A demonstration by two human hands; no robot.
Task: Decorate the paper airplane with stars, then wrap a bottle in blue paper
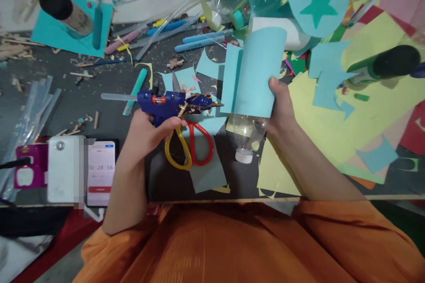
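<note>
Right now my left hand (pixel 146 130) grips the blue glue gun (pixel 175 102), nozzle aimed at the paper's loose edge. Meanwhile my right hand (pixel 282 108) clasps the paper-wrapped bottle (pixel 254 84) above the table (pixel 109 75), pinning the blue sheet.

Bottle (pixel 247 135) mostly hidden under blue paper wrap (pixel 254 73); phone (pixel 100 172) left part blurred.

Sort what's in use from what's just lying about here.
In use: blue glue gun in left hand; paper-wrapped plastic bottle in right hand.
Lying about: scissors, phone, blue markers, yellow paper sheet.
</note>
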